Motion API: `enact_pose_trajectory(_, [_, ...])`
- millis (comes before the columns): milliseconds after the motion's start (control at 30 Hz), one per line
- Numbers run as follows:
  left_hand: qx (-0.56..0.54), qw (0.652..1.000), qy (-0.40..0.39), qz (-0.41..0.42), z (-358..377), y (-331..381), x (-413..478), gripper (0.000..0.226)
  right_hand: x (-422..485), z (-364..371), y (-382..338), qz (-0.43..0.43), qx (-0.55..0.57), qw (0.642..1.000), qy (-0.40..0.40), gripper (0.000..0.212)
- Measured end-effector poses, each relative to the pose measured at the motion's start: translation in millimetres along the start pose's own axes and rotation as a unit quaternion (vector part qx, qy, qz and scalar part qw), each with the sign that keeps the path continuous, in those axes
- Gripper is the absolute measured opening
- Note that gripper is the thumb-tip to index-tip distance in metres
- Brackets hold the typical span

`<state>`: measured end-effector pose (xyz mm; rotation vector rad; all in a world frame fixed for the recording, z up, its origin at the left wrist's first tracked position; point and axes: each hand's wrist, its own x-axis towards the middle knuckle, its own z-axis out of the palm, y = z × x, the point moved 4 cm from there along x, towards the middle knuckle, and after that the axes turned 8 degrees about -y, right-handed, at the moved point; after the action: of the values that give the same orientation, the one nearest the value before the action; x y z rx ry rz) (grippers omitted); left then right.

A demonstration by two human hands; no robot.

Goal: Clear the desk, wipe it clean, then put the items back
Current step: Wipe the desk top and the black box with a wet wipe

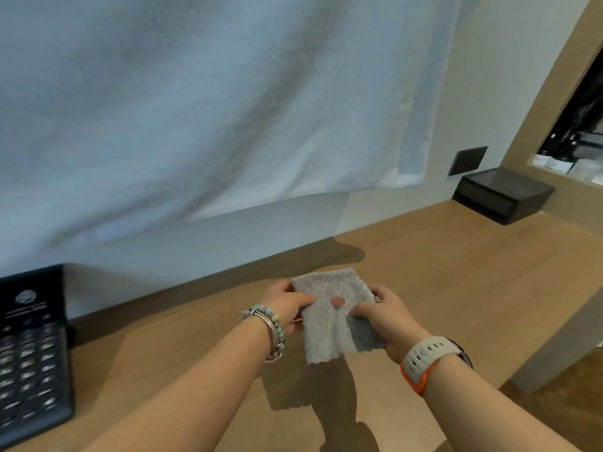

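A grey dotted cleaning cloth (329, 318) with a small hole in its middle is held up above the wooden desk (456, 275). My left hand (287, 303) pinches its left edge, thumb on top. Gripping the right edge is my right hand (385, 318), fingers curled over the fabric. Both hands hover over the middle of the desk, near the wall. The left wrist wears bead bracelets, the right a watch with an orange strap.
A black desk phone (31, 350) with a keypad stands at the left edge. At the back right corner sits a black box (502, 194), with a dark wall plate (466, 160) above it. A white towel (195, 109) hangs over the wall. The desk's right edge drops off at an open shelf.
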<state>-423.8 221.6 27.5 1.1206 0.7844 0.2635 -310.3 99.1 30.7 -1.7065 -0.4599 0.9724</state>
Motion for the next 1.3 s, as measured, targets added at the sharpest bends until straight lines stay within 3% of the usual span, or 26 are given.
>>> enact_pose_trajectory(200, [0.064,0.998,0.005,-0.020,60,10,70,0.019,58,-77,-13,0.009,0.012,0.999,0.028,0.028])
enact_pose_trajectory(467, [0.063,0.997,0.044,-0.013,148,18,134,0.017,111,-177,-17,0.014,0.025,1.000,-0.010,0.029])
enact_pose_trajectory(667, [0.054,0.996,0.072,0.002,252,21,187,0.016,149,-296,-24,0.010,-0.011,0.999,-0.038,0.029])
enact_pose_trajectory(1300, [0.087,0.994,0.060,0.001,506,38,336,0.008,258,-563,-44,-0.016,-0.035,0.999,-0.020,0.025])
